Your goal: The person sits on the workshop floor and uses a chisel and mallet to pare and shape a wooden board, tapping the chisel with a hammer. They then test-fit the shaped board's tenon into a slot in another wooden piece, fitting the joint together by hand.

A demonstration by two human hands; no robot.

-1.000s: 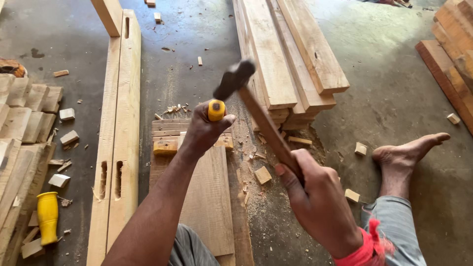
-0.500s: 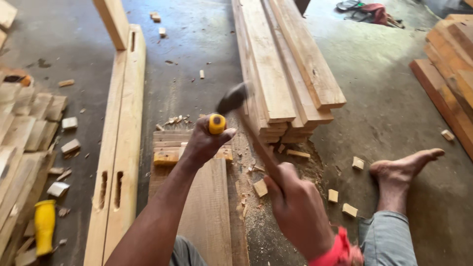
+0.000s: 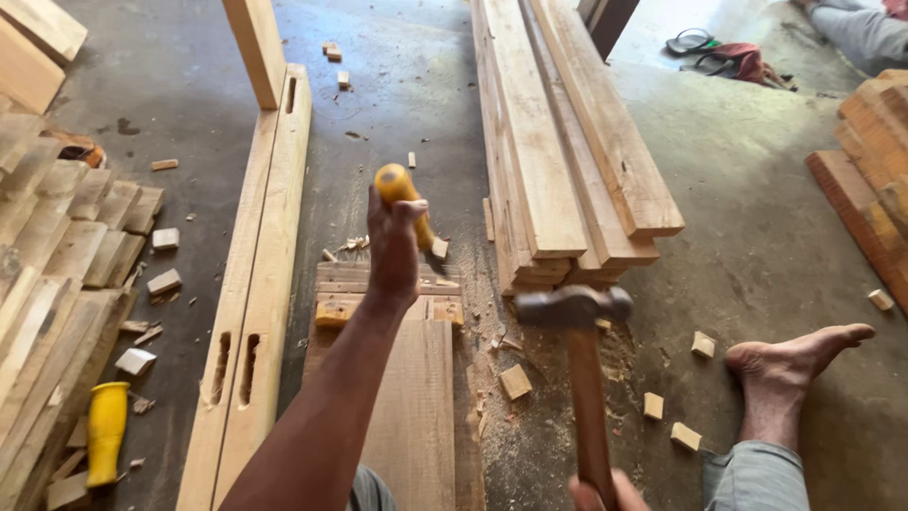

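My left hand [image 3: 392,251] grips a chisel with a yellow handle [image 3: 401,194], held up over the far end of a wooden plank [image 3: 407,397] that lies in front of me. That end of the plank is notched and chipped. My right hand [image 3: 605,492] shows only at the bottom edge, wrapped round the wooden handle of a hammer [image 3: 577,312]. The hammer's dark metal head hangs to the right of the plank, apart from the chisel. My bare right foot [image 3: 794,364] rests on the concrete floor.
A long beam [image 3: 260,284] with two mortise slots lies left of the plank. Stacked planks [image 3: 567,142] run away ahead. Short cut boards [image 3: 57,246] and a yellow tool handle [image 3: 106,431] lie at left. Small wood offcuts [image 3: 515,381] litter the floor. More timber [image 3: 870,142] sits at right.
The hammer has dropped from above the chisel to low on the right. My left hand has lifted the chisel higher. The view has tilted up.
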